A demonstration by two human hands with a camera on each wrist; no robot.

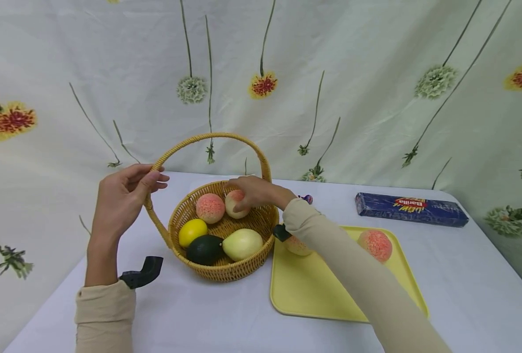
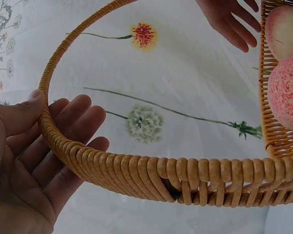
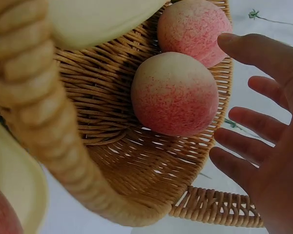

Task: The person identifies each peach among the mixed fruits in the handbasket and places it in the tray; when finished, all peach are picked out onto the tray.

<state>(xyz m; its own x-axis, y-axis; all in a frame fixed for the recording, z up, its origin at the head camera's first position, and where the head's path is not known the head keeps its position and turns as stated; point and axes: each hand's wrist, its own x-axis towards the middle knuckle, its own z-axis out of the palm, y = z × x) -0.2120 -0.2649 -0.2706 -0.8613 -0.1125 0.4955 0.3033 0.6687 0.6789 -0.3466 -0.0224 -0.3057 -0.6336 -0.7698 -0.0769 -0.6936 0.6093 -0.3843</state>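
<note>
Two-handed work at the wicker basket [image 1: 227,275]: pinched its tall handle [image 1: 214,136] partway up the arch, between thumb and fingers of the left hand [image 1: 121,198]. Held the right hand [image 1: 254,191] over the back of the basket, with fingers apart and relaxed, close by the pale-topped peach [image 1: 235,206]. Could not tell for certain whether in contact with it, given the overlap. Saw a pinker peach [image 1: 210,208] just left of that one, inside the basket, and toward the front a yellow lemon [image 1: 192,232], a dark avocado [image 1: 204,250] and a pale pear [image 1: 243,244]. Right of the basket, noted a yellow tray [image 1: 314,291] bearing one peach [image 1: 378,244] at its far right and another peach [image 1: 297,247] partly hidden behind the right sleeve [image 1: 353,267]. Beyond it, saw a blue box [image 1: 411,209] on the white table [image 1: 199,318].
</note>
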